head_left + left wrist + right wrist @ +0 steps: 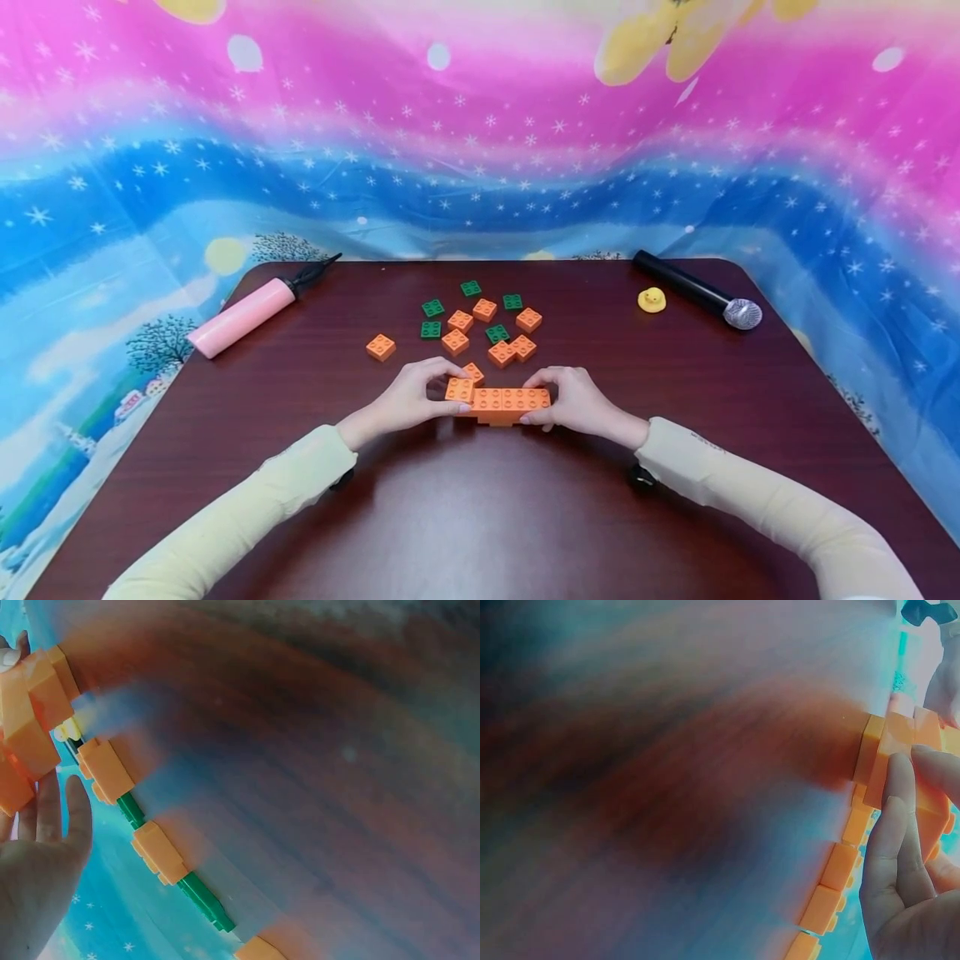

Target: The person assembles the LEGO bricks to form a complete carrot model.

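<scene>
Near the middle of the table (495, 517), an assembly of joined orange toy building bricks (501, 400) runs left to right, with a lower brick under its middle. My left hand (408, 398) pinches a square orange brick (460, 388) at the left end, which sits higher than the row. At the other end, my right hand (581, 404) grips the row between thumb and fingers. In the right wrist view the fingers (900, 847) lie along the side of the bricks. The left wrist view catches the assembly (34, 712) only at its edge.
Just behind the hands lie several loose orange bricks (454, 342) and thin green bricks (431, 329). A pink hand pump (243, 317) rests at the left edge. Toward the back right are a yellow rubber duck (652, 300) and a black microphone (686, 283). A printed cloth (480, 125) hangs behind.
</scene>
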Available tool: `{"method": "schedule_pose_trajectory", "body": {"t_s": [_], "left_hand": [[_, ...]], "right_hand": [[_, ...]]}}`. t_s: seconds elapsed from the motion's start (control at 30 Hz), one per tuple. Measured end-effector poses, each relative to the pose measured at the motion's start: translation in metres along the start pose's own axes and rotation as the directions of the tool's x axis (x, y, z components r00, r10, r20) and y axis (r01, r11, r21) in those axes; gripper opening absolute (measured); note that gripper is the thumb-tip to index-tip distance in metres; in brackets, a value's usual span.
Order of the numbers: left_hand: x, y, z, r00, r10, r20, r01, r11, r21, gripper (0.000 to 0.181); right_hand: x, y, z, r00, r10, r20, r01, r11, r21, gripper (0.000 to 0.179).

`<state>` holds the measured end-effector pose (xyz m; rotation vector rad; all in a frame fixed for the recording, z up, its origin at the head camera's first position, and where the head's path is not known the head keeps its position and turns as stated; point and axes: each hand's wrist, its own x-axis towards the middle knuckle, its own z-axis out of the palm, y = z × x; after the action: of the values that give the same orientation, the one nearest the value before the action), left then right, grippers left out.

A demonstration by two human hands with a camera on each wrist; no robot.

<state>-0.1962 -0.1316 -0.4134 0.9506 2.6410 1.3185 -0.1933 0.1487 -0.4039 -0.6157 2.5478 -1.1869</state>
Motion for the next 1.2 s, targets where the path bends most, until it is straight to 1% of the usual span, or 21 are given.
{"method": "schedule_pose_trajectory", "body": {"t_s": [0.13,0.33,0.43,0.7,0.8,0.9,1.03,1.2], "left_hand": [[0.002,0.003,0.002,0.999,-0.011,-0.043,0.013,0.999,0.037,0.038],[0.002,0.011,0.005,0.998,-0.015,-0.065,0.020,0.996,0.082,0.039],[0.001,0.011,0.005,0.998,-0.013,-0.068,0.019,0.996,0.085,0.039],[-0.002,0.008,0.008,0.997,-0.034,-0.067,0.038,0.997,0.063,0.039],[-0.003,0.006,0.010,0.997,-0.024,-0.073,0.028,0.998,0.054,0.041],[-0.003,0.006,0.012,0.997,0.007,-0.076,-0.003,0.999,0.047,0.042],[-0.004,0.006,0.012,0.997,0.021,-0.077,-0.016,0.998,0.067,0.042],[-0.003,0.006,0.010,0.998,0.000,-0.062,0.006,0.995,0.095,0.040]], "right_hand": [[0.001,-0.002,-0.002,1.000,0.004,-0.010,-0.004,1.000,-0.011,0.041],[0.001,-0.003,-0.001,1.000,0.004,-0.013,-0.004,1.000,-0.003,0.041],[0.001,-0.003,-0.001,1.000,-0.001,-0.014,0.001,1.000,0.002,0.040],[-0.001,-0.003,0.002,1.000,0.004,-0.012,-0.004,1.000,0.008,0.041],[-0.001,-0.002,0.003,1.000,-0.001,-0.012,0.001,1.000,0.006,0.040],[-0.002,-0.001,0.004,1.000,-0.006,-0.013,0.006,1.000,0.003,0.039],[-0.003,0.001,0.006,1.000,-0.006,-0.014,0.007,1.000,0.009,0.039],[-0.003,0.004,0.007,1.000,-0.007,-0.009,0.007,1.000,0.011,0.041]]}}
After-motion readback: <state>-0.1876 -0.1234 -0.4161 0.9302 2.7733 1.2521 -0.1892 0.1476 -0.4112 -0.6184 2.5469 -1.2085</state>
